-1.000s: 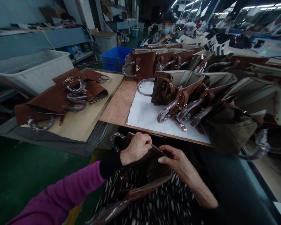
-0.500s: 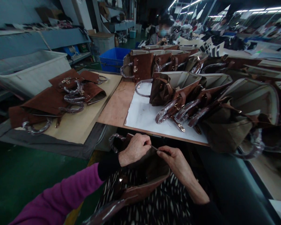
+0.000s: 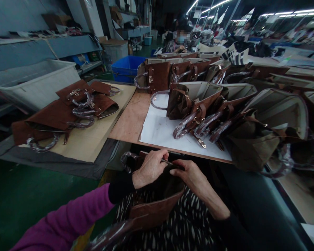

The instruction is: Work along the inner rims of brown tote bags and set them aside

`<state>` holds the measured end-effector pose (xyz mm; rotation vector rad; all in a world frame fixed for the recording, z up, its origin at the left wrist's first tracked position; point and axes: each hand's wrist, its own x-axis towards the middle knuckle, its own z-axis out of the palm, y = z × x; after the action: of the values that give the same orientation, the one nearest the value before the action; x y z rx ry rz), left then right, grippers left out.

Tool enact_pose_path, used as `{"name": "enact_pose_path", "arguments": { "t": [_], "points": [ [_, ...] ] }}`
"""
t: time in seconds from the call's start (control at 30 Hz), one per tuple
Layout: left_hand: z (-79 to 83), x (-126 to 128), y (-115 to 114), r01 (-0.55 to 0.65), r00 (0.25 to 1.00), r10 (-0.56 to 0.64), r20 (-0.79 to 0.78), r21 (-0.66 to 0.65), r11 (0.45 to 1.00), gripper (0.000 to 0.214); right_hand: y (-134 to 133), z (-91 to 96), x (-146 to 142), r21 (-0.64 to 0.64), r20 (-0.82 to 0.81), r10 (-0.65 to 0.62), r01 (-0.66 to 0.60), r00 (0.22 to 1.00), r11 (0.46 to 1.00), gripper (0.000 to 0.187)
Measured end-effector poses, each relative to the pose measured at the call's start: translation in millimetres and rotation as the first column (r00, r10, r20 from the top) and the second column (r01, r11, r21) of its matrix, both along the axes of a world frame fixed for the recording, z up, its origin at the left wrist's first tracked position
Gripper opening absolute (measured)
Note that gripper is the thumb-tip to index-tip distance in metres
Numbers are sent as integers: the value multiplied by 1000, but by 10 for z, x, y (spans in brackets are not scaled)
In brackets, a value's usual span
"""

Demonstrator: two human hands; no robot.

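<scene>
A brown handbag (image 3: 157,207) lies open on my lap, its plastic-wrapped handle (image 3: 127,161) sticking out to the left. My left hand (image 3: 150,167) is closed in a pinch on the bag's top edge (image 3: 165,161). My right hand (image 3: 189,174) pinches the same edge from the right, and the two hands almost touch. A purple sleeve covers my left arm.
A wooden table (image 3: 129,120) with a white sheet (image 3: 162,130) holds several upright brown handbags (image 3: 199,104). Flat brown bags (image 3: 65,111) lie on a board to the left. A white bin (image 3: 34,82) and a blue crate (image 3: 128,66) stand behind. A person (image 3: 179,40) sits far back.
Both hands have lifted slightly and drawn together on the bag's top edge. The bag's front panel now hangs lower on my lap.
</scene>
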<state>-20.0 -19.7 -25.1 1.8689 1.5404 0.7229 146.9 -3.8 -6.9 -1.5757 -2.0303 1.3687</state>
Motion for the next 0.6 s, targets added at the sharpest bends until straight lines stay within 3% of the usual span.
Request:
{"name": "enact_pose_path", "arguments": {
  "t": [0.13, 0.27, 0.43, 0.6],
  "points": [
    [124, -103, -39, 68, 984, -60, -168, 44, 997, 23, -1, -117, -1, -161, -175, -62, 34, 983, 986, 24],
    [228, -263, 19, 128, 927, -144, -347, -70, 989, 18, -28, -166, 34, -293, -319, -135, 37, 938, 955, 23],
    [231, -415, 181, 277, 946, -306, -108, -220, 935, 20, -34, -141, 46, -283, -354, -139, 36, 925, 958, 32],
    [196, -399, 244, 309, 949, -316, 20, -277, 910, 27, 0, -189, 15, -254, -261, -128, 60, 957, 965, 37]
  ]
}}
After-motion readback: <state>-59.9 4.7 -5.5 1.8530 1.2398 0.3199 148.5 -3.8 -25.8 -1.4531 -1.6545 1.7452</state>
